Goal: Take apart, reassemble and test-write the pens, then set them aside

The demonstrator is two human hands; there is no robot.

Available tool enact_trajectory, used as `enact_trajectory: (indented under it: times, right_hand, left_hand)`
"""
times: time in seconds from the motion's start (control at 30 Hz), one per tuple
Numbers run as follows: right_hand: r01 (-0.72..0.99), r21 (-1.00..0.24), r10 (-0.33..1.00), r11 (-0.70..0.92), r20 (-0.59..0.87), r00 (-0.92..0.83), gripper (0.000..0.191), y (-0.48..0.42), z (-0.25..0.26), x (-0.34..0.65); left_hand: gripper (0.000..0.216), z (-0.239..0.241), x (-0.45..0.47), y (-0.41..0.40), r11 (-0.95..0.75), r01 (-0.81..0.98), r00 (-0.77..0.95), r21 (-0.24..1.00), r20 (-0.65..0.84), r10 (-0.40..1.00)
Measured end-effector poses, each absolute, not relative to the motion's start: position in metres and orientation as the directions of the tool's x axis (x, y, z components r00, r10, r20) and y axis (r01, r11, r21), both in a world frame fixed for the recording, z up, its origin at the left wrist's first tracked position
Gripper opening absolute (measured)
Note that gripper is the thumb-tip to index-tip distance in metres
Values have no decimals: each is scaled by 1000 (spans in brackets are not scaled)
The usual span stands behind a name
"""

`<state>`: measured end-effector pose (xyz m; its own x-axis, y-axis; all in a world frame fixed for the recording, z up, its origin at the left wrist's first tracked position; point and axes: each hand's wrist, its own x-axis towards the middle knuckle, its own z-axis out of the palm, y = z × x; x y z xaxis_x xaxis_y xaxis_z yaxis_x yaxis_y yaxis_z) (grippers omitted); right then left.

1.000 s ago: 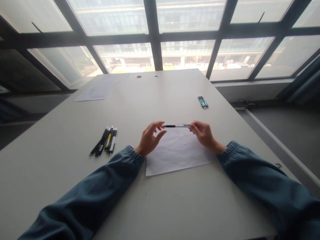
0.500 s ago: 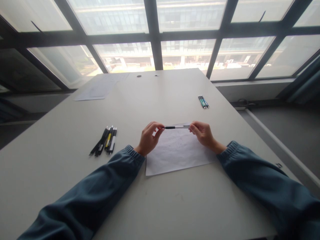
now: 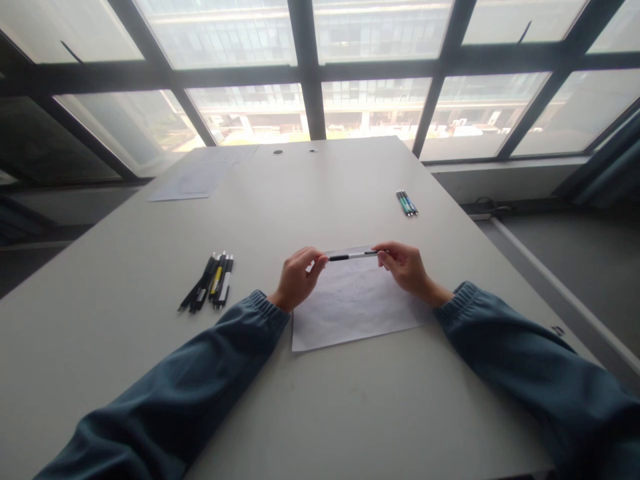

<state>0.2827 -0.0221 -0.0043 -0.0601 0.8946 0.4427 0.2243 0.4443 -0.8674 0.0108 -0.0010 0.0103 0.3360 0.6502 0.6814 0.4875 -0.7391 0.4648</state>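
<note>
A slim pen [image 3: 353, 256] with a black grip and a white barrel lies level between my two hands, above a sheet of paper [image 3: 345, 320]. My left hand [image 3: 299, 275] pinches the left end, at the tip, between thumb and fingers. The right end is in the grip of my right hand [image 3: 404, 267], whose fingers cover that end in part. Faint marks show on the paper, which rests on the white table [image 3: 320, 407].
To the left lies a bunch of several black pens [image 3: 207, 283], one with a yellow band. Farther right, green and blue pens [image 3: 407, 203] lie together. Papers [image 3: 195, 175] cover the far left corner of the table. Large windows [image 3: 375, 107] stand behind it.
The pen has turned about its length, so a dark clip now shows near my right hand. The right fingers have shifted slightly; the left hand stays nearly still.
</note>
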Motion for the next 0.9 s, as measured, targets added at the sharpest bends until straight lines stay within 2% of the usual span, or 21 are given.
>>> enact_trajectory:
  times: [0.5, 0.9]
  right_hand:
    - [105, -877, 883, 470, 467, -55, 22, -19, -7, 281]
    - [19, -880, 878, 475, 472, -75, 17, -17, -9, 281]
  left_hand:
    - [47, 10, 11, -1, -727, 479, 374, 492, 635, 676]
    - [46, 11, 11, -3, -707, 499, 372, 502, 613, 697]
